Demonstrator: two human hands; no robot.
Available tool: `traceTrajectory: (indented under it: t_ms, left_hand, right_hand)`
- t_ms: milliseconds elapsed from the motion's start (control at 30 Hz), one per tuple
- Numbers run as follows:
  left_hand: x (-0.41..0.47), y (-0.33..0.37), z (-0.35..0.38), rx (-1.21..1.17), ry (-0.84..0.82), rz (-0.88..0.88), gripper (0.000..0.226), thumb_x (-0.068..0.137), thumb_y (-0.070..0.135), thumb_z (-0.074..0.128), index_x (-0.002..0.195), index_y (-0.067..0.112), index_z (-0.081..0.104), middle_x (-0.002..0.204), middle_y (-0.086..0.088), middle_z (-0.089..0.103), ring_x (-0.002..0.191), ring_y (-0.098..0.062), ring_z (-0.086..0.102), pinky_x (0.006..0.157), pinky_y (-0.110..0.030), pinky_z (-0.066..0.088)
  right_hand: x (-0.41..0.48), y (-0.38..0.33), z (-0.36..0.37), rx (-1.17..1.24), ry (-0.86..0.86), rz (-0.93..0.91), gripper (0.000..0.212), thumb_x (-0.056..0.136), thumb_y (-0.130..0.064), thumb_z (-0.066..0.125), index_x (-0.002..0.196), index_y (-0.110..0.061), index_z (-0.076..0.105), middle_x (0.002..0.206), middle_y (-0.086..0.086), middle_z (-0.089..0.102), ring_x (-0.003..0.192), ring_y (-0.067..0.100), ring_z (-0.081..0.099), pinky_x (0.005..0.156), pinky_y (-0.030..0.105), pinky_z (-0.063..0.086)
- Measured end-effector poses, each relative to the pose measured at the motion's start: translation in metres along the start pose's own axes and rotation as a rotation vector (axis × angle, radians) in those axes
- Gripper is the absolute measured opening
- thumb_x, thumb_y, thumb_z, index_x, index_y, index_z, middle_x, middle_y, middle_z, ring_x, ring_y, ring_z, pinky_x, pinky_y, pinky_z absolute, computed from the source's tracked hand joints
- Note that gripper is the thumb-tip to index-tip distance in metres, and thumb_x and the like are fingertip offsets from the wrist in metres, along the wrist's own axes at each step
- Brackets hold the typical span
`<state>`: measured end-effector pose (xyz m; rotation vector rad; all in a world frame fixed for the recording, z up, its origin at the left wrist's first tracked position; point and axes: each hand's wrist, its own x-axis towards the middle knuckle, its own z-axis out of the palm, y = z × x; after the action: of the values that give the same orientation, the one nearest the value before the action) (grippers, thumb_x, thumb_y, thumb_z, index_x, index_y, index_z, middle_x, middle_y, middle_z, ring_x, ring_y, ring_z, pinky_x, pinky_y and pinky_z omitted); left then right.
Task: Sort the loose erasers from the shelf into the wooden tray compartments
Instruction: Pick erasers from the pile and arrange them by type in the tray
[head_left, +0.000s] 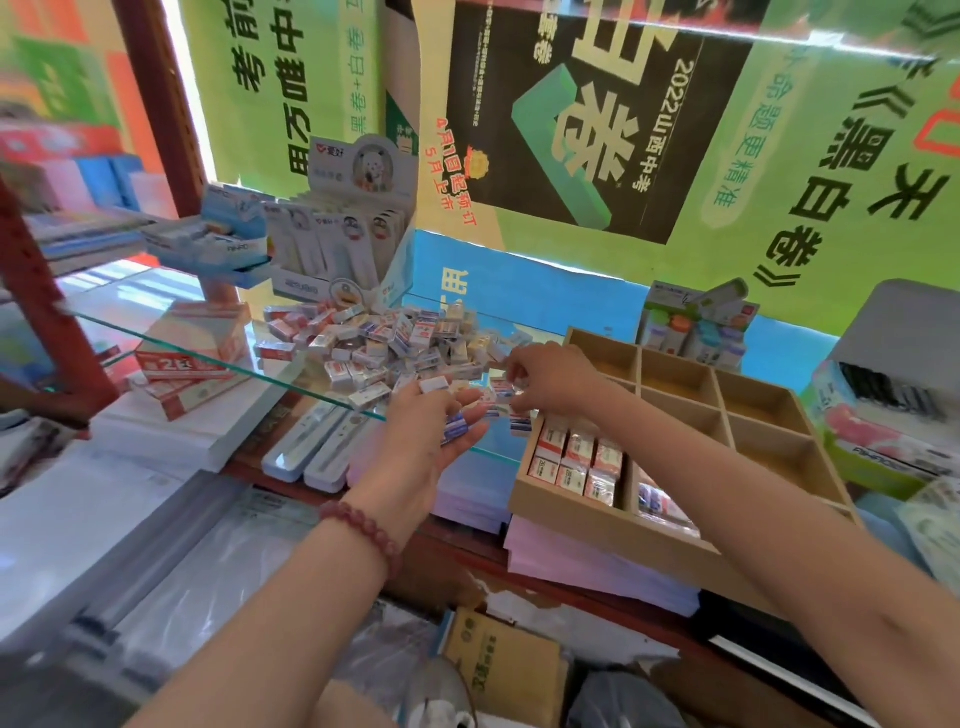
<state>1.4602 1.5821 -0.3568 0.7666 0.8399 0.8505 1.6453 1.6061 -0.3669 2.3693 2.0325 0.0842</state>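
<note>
Eraser pile (384, 348) on glass shelf (130, 296) | wooden tray (613, 525) right of pile, packed erasers (576, 460) in its near-left compartment | display box (343, 249) behind pile

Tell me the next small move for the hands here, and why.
Probably lay the eraser pinched by the right hand into the left hand, which already holds blue-labelled erasers and sits just beside it. Red-labelled erasers already fill one compartment of the wooden tray.

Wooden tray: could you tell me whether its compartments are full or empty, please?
Partly full: the wooden tray has red-and-white erasers packed in its near-left compartment; the rear compartments show bare wood.
</note>
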Motion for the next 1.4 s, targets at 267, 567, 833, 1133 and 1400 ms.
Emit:
traceTrajectory:
  t_ms: [267,567,833,1133,1400]
  left_hand:
    - [0.007,-0.004,0.001,0.014,0.008,-0.005,0.029,0.092,-0.003,0.038,0.118,0.008,0.045,0.090,-0.007,0.065,0.075,-0.014,0.063,0.063,-0.025,0.056]
    - [0.006,-0.002,-0.002,-0.046,0.012,-0.046,0.022,0.093,0.002,0.035,0.112,0.007,0.045,0.087,-0.011,0.064,0.076,-0.018,0.062,0.070,-0.030,0.054]
    - [0.005,-0.006,0.001,-0.018,-0.110,-0.040,0.021,0.096,0.006,0.043,0.114,0.002,0.052,0.102,-0.019,0.060,0.082,-0.025,0.061,0.065,-0.030,0.054]
    - [-0.012,-0.015,0.015,0.340,-0.243,0.123,0.021,0.095,0.006,0.049,0.116,0.004,0.051,0.098,-0.008,0.066,0.072,-0.008,0.066,0.060,-0.024,0.056]
    - [-0.044,-0.025,0.062,0.454,-0.477,0.147,0.025,0.088,0.001,0.060,0.112,0.002,0.055,0.098,-0.008,0.062,0.078,-0.017,0.068,0.068,-0.031,0.059]
  right_hand:
    - [0.024,-0.014,0.004,-0.074,-0.223,-0.041,0.037,0.085,-0.035,0.063,0.115,-0.013,0.060,0.112,0.006,0.058,0.102,0.022,0.057,0.072,0.029,0.041]
    - [0.008,-0.010,-0.010,0.189,-0.052,0.036,0.068,0.071,-0.030,0.079,0.123,-0.010,0.041,0.121,0.008,0.039,0.103,0.022,0.048,0.083,0.035,0.049]
    - [-0.056,-0.037,-0.044,0.569,-0.120,-0.334,0.055,0.075,-0.023,0.079,0.118,-0.018,0.045,0.111,-0.008,0.047,0.086,0.000,0.046,0.075,0.011,0.041]
    - [-0.090,-0.026,-0.040,0.397,0.134,-0.408,0.068,0.075,-0.037,0.078,0.133,-0.025,0.044,0.129,-0.009,0.045,0.108,0.003,0.049,0.090,0.025,0.045]
    - [-0.160,0.038,-0.051,0.054,0.296,-0.404,0.064,0.079,-0.058,0.057,0.137,-0.035,0.044,0.134,-0.003,0.049,0.109,0.017,0.058,0.081,0.035,0.052]
